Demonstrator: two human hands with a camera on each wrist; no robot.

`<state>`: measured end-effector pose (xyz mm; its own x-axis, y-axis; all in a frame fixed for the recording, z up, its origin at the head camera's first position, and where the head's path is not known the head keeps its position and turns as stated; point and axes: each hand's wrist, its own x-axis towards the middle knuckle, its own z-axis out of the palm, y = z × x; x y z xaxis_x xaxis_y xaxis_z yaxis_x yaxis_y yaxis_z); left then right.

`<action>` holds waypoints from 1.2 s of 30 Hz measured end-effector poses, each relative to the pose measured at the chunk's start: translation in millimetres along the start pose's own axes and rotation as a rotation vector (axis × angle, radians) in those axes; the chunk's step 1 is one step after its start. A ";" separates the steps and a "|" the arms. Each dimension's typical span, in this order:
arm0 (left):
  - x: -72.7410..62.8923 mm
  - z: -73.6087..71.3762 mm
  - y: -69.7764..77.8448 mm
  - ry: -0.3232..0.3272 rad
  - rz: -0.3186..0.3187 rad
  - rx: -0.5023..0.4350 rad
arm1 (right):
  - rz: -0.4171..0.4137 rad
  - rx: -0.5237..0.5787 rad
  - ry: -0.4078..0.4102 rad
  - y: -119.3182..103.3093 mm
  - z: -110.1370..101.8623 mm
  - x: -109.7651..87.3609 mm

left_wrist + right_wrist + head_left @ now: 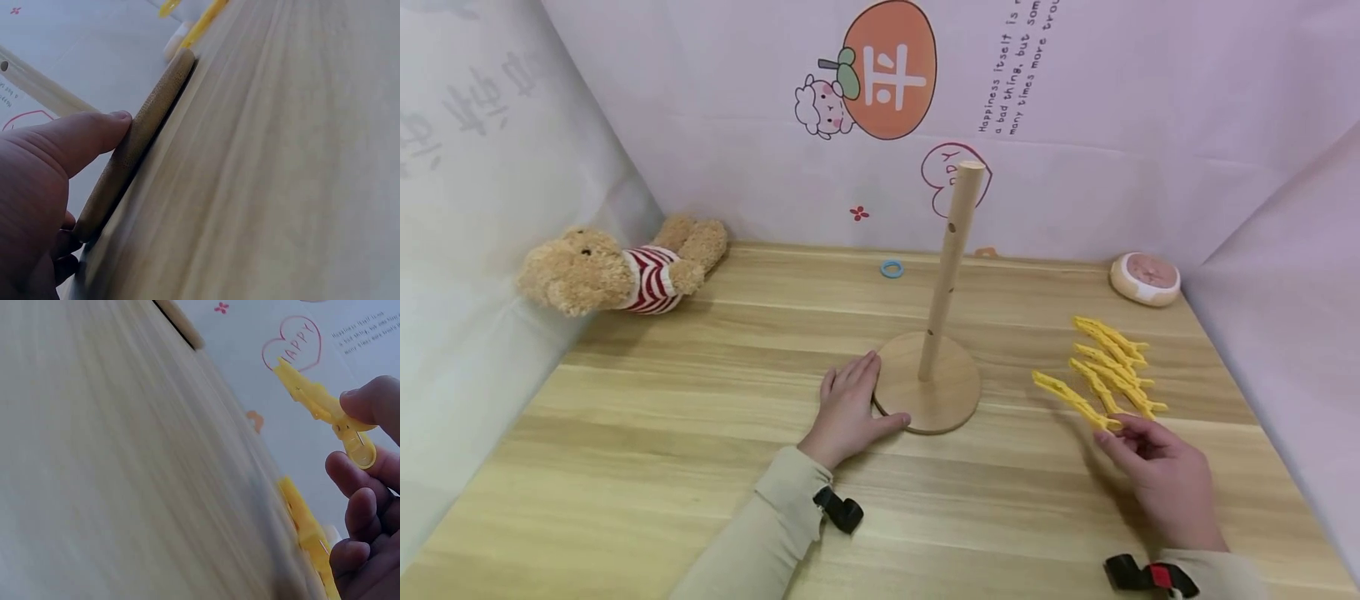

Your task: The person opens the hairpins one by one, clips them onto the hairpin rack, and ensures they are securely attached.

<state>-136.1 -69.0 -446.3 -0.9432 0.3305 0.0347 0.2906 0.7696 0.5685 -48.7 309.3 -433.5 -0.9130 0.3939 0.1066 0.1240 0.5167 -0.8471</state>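
Well apart from the round wooden base (955,400), whose rim the left hand (848,412), grip spread, touches, the right hand (1172,479) pinches a yellow plastic clip (1070,398) over the wood-grain table (700,417), inside pale printed sheets (722,125).

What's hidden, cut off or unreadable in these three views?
Held clip: head view, one end partly covered by right hand.
Post: left wrist view, top cut off by left edge.
Base: right wrist view, mostly cut off by top edge.
Lower clip: right wrist view, partly behind that hand.
Text: head view, cut off at top edge.
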 end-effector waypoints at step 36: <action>6.8 -6.2 -9.4 -0.075 0.057 -0.024 | -0.233 0.018 -0.237 -35.5 84.7 7.8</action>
<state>-146.2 -77.4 -446.3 -0.9103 0.4139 0.0065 0.3386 0.7356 0.5867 -93.2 229.6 -446.7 -0.9813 0.0781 0.1761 -0.1034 0.5576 -0.8237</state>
